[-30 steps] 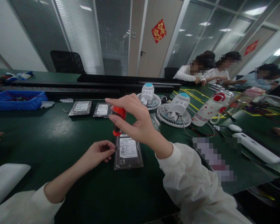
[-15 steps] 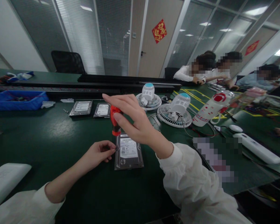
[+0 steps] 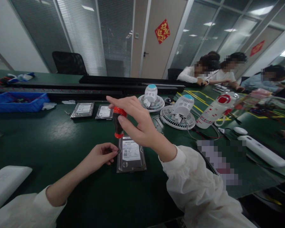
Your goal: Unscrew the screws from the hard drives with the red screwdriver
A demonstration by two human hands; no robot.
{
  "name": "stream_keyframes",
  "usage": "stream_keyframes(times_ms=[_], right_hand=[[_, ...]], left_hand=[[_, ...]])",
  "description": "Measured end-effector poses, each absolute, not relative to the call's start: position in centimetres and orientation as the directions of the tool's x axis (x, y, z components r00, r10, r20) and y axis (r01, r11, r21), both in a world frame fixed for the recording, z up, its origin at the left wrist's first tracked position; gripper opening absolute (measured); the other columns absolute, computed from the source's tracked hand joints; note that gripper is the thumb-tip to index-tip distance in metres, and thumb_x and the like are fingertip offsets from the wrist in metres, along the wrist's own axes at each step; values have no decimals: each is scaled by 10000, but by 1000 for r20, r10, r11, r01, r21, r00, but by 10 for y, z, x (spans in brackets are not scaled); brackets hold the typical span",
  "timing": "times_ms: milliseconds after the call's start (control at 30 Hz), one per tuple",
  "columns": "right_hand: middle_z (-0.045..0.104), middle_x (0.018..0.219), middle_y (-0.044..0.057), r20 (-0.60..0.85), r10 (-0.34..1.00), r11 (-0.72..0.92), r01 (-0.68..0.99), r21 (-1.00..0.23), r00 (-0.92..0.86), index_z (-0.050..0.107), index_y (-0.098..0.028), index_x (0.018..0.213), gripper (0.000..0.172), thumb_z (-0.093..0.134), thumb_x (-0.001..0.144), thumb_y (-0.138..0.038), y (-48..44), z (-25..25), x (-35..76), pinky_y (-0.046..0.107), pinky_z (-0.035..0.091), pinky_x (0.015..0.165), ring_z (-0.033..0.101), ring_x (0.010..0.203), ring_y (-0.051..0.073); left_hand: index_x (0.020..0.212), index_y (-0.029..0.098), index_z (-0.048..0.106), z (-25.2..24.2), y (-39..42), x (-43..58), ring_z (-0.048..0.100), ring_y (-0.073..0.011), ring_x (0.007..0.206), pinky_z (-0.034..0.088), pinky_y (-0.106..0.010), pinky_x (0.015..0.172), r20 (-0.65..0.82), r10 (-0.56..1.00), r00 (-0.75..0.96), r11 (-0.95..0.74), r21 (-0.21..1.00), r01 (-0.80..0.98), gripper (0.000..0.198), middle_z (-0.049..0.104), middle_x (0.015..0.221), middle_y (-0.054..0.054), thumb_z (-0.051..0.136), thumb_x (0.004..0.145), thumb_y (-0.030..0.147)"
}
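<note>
A hard drive (image 3: 131, 155) lies label side up on the green table in front of me. My right hand (image 3: 135, 122) grips a red and black screwdriver (image 3: 119, 125), held upright over the drive's far left corner. The thumb presses the handle's side and the index finger stretches over its top. The screwdriver's tip is not distinguishable. My left hand (image 3: 105, 153) is closed in a pinch at the drive's left edge, just below the handle. Whatever sits between those fingertips is too small to make out.
Two more hard drives, one left (image 3: 82, 110) and one right (image 3: 104, 112), lie farther back. A blue bin (image 3: 19, 103) stands at the left. Two white fans (image 3: 181, 109), a bottle (image 3: 215, 110) and a white power bank (image 3: 262, 151) occupy the right. Other people sit beyond.
The screwdriver handle has turned, so its black side faces me where red showed before. My right hand has shifted very slightly to the right. My left hand and the drive stay put.
</note>
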State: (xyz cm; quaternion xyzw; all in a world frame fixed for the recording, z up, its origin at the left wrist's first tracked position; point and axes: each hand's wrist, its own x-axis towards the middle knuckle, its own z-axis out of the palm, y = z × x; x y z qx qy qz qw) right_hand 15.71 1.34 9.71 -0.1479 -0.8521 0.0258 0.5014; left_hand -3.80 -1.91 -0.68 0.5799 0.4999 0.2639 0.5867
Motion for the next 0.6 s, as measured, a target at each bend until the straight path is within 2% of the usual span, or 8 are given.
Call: stream_keyframes(times_ms=[100,167,267,333,400,467,533,600], right_hand=[[681,1047,56,844,324,935,283,-215,-428,581,-174,1306,351,444,1050,-371,13,97,158,448,482,1014,598,1036,204],[680,1160,87,834,327,935,282,-216,-444,570,-163,1333,374,418,1058,-365,13,98,159,462,470,1053,591,1132,219],[620,1407,128,823,295,952,219,-213,-486,510,-144,1407,414,314,1057,-248,12,99,160,473,427,1142,545,1314,218],[671,1310,112,836,277,959,187,-211,-474,520,-142,1393,402,328,1048,-217,12,99,159,451,448,1116,586,1236,203],[700,1104,71,852,282,956,203,-211,-442,568,-146,1334,346,403,1053,-259,12,99,158,419,485,1040,612,1078,190],[679,1032,56,850,299,948,234,-215,-433,595,-144,1298,334,470,1052,-332,12,99,158,402,497,995,599,1023,188],[674,1146,93,836,318,943,243,-229,-447,574,-126,1330,377,432,1067,-354,12,98,157,410,487,1023,588,1110,198],[638,1331,136,824,317,946,222,-238,-469,523,-107,1390,408,336,1082,-301,12,98,158,430,453,1096,554,1263,206]], left_hand=[[831,193,651,-7,-19,-38,569,-114,583,495,-262,568,-278,890,362,181,943,279,331,637,715,34,799,722,467],[836,195,649,-8,-19,-38,576,-118,589,495,-263,566,-281,890,359,182,941,285,324,639,719,31,797,728,463],[840,195,644,-10,-19,-39,569,-115,577,490,-260,556,-287,889,357,192,941,278,330,631,710,37,801,714,456],[843,195,641,-11,-18,-39,564,-111,567,488,-257,552,-282,889,362,191,945,267,330,624,702,42,802,713,451],[843,194,639,-12,-18,-39,566,-111,567,488,-256,553,-279,889,364,187,945,267,325,625,700,42,799,720,449],[837,195,636,-11,-18,-39,568,-113,569,485,-257,552,-277,890,362,185,945,268,330,626,699,41,799,721,458],[830,194,633,-10,-18,-38,566,-112,569,481,-258,552,-278,890,361,186,945,270,346,625,704,40,801,711,471],[828,193,631,-8,-19,-37,560,-108,567,479,-258,553,-282,890,359,190,943,272,356,624,709,41,801,701,479]])
